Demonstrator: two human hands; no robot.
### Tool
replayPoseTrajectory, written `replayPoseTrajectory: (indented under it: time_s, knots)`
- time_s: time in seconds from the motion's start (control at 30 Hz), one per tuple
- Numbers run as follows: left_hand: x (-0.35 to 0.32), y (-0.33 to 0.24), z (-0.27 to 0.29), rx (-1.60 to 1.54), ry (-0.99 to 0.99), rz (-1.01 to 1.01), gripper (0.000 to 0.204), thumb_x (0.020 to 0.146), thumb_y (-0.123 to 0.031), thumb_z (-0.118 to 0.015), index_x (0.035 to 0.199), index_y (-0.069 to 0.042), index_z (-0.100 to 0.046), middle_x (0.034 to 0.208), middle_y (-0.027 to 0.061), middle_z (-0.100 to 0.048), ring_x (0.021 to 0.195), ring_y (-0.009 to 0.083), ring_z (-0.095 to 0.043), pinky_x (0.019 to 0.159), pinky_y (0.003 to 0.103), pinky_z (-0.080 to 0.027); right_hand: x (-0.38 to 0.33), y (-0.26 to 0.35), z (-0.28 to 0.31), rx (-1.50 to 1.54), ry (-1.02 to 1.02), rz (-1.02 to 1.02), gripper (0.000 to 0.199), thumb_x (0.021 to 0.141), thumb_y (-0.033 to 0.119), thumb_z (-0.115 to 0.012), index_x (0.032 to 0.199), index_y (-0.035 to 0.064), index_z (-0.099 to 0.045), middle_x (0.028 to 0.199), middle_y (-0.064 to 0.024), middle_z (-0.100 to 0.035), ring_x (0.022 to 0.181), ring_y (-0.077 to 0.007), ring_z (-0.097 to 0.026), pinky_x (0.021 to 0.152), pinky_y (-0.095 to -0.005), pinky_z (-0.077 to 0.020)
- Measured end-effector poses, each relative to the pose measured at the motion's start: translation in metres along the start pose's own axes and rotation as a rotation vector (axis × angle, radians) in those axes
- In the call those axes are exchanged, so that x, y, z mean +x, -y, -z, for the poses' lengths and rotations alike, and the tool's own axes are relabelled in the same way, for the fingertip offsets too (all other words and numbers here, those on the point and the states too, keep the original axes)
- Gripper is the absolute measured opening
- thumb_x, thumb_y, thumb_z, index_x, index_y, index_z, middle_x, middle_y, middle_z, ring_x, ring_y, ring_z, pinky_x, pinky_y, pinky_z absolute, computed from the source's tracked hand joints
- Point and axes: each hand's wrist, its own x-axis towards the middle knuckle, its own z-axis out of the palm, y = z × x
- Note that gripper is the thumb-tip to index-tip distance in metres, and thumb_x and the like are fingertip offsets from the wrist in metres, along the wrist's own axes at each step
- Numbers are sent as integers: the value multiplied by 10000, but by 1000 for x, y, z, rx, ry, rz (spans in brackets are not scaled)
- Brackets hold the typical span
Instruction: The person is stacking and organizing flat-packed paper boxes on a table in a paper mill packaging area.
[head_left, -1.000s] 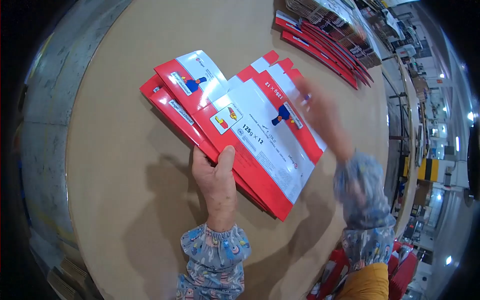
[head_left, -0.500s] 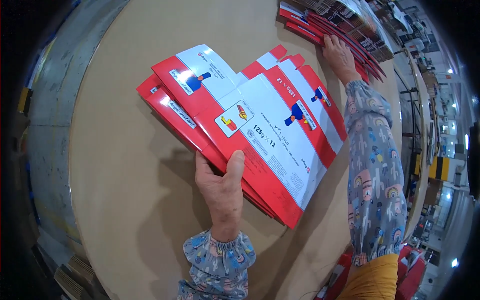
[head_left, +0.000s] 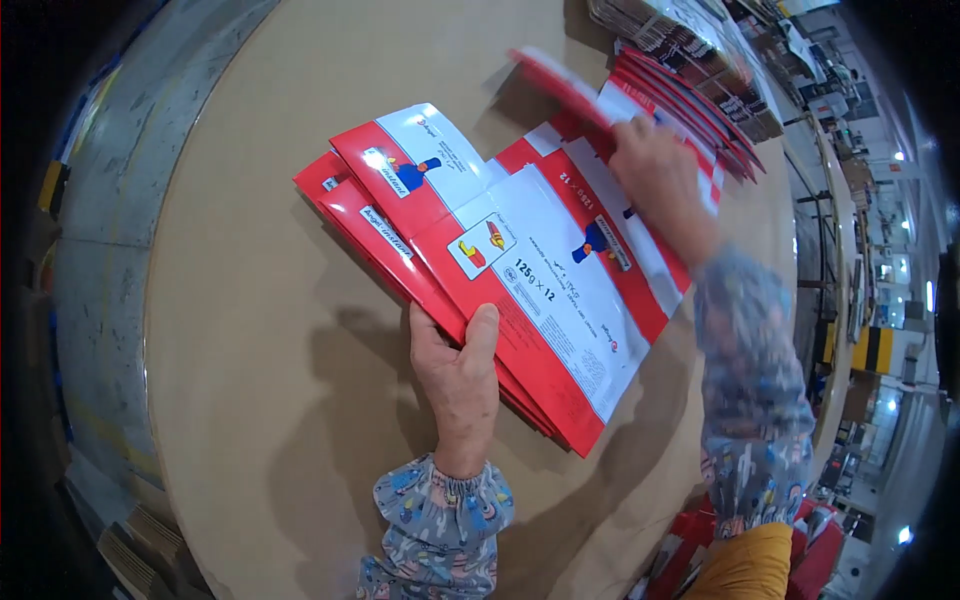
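Note:
My left hand (head_left: 458, 385) is closed on the near edge of several flat, unfolded red and white cartons (head_left: 545, 300), thumb on top and fingers beneath. They are held tilted over the table in a loose fan. My right hand (head_left: 665, 180), smeared by motion, grips another flat red carton (head_left: 565, 85) by its edge, above the far right corner of the held ones. This carton is blurred as well. Just beyond my right hand lies a pile of red flat cartons (head_left: 690, 105), overlapping one another.
At the far right of the table (head_left: 240, 330) stands a strapped bundle of brown-edged flat cardboard (head_left: 690, 50). More red cartons (head_left: 815, 550) are beside my right elbow. Low at the left, brown cardboard (head_left: 140, 550) sits past the table's edge.
My right hand has come back from the pile toward the held cartons, bringing a flat carton with it. My left hand and its cartons have shifted slightly right.

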Motion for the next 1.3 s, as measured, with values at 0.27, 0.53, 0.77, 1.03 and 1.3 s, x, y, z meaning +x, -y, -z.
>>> replayPoseTrajectory:
  time_s: [0.27,0.53,0.77,1.03,1.3]
  knots:
    - [16,16,25,-399,21,60,376,908,-160,-583,1228,5,-478,1146,87,-570,1026,174,-548,891,291,-442,-40,142,104,685,152,121,194,712,61,-616,853,-21,-510,776,-155,-513,691,-281,-555,547,-366,-474]
    - [22,-10,8,-179,6,79,365,839,-38,-622,1178,21,-498,1101,103,-573,944,164,-582,826,300,-489,-61,123,94,1210,157,81,399,780,211,-668,1057,-60,-571,1078,-191,-573,921,-326,-565,829,-402,-479]
    - [18,-13,8,-101,-85,9,408,810,32,-606,1199,51,-483,1111,123,-579,948,173,-592,846,300,-495,-58,-90,-55,751,-263,-751,311,847,112,-626,1127,11,-539,1020,-106,-594,925,-177,-575,820,-294,-471]
    - [19,-23,19,2,-78,-15,450,825,-15,-640,1226,50,-447,1120,149,-575,965,189,-602,860,314,-506,-104,-247,-132,392,-341,-1135,487,859,331,-572,1188,-19,-485,1086,-262,-565,978,-363,-548,860,-430,-461]
    - [14,-38,24,73,3,-95,433,863,-73,-613,1229,61,-425,1114,174,-575,955,206,-613,842,320,-517,-72,-214,-126,1160,-273,-1556,373,915,261,-523,1171,-9,-495,1048,-212,-572,799,-300,-577,594,-429,-493]
